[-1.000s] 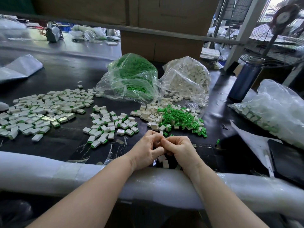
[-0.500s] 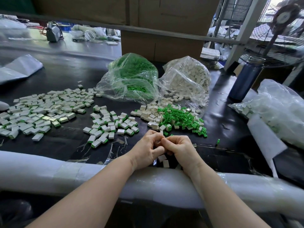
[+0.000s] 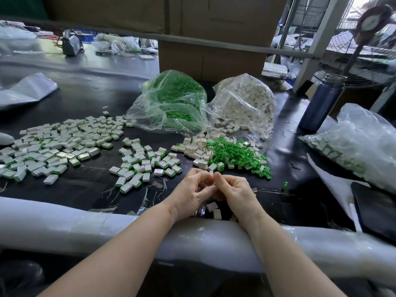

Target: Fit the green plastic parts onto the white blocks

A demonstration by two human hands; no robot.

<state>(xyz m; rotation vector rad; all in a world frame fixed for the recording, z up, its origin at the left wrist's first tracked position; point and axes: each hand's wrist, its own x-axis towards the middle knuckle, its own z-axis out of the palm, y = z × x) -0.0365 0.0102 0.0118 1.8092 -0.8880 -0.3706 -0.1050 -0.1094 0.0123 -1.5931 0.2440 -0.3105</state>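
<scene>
My left hand (image 3: 191,195) and my right hand (image 3: 237,192) meet fingertip to fingertip near the table's front edge. Between them they pinch a small white block with a green part (image 3: 214,184), mostly hidden by the fingers. Two loose white blocks (image 3: 212,206) lie just under my hands. A heap of loose green parts (image 3: 235,155) mixed with white blocks (image 3: 197,147) lies just beyond. Fitted blocks with green edges (image 3: 145,163) are spread to the left, and a larger spread (image 3: 60,144) lies further left.
A clear bag of green parts (image 3: 171,103) and a clear bag of white blocks (image 3: 246,103) stand behind the heap. A blue bottle (image 3: 321,101) and another bag of blocks (image 3: 360,144) are at the right. A padded white roll (image 3: 85,226) lines the front edge.
My hands stay in the same spot; the fingertips have shifted slightly around the small piece. The white sheet at the right has settled lower.
</scene>
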